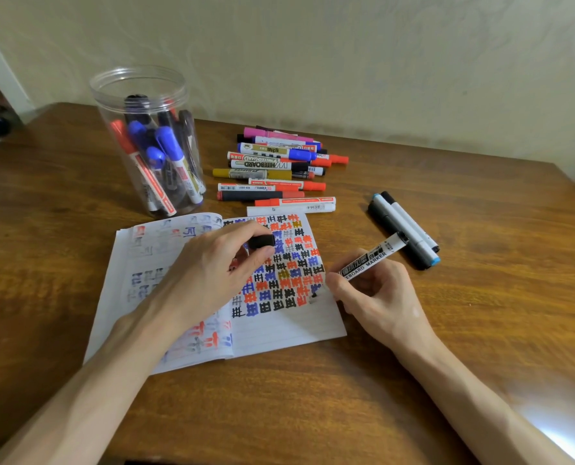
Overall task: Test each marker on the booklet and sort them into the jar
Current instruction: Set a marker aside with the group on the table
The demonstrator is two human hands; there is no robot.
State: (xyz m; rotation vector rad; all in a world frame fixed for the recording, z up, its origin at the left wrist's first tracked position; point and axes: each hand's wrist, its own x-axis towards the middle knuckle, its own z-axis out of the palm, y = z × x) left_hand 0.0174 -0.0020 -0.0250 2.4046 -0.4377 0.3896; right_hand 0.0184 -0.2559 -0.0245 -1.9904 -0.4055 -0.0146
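- Spanning the whole view, a brown wooden table [413,380] with a glossy, grained top stands against a pale wall.
- An open white lined-paper booklet [289,327] lies flat on the table nearest the person. Its right page carries rows of blocky test characters in black, red, blue and ochre, and its left page shows fainter marks.
- A clear cylindrical plastic jar [108,109], lidless and upright, stands just behind the booklet's left page. It holds red-, blue- and black-capped markers leaning inside.
- A loose pile of capped markers [272,166] lies behind the right page; one white barrel reads "WHITEBOARD".
- The left hand [212,270] rests on the booklet, fingers curled and pinching a small black marker cap [262,241].
- The right hand [380,297] grips a white-barrelled black marker [370,260] in a writing hold. The label reads "EBOARD MARKER", and its dark tip touches the right page at the end of a row.
- Two grey double-ended markers [403,226], one with blue ends, lie side by side to the right of the booklet.
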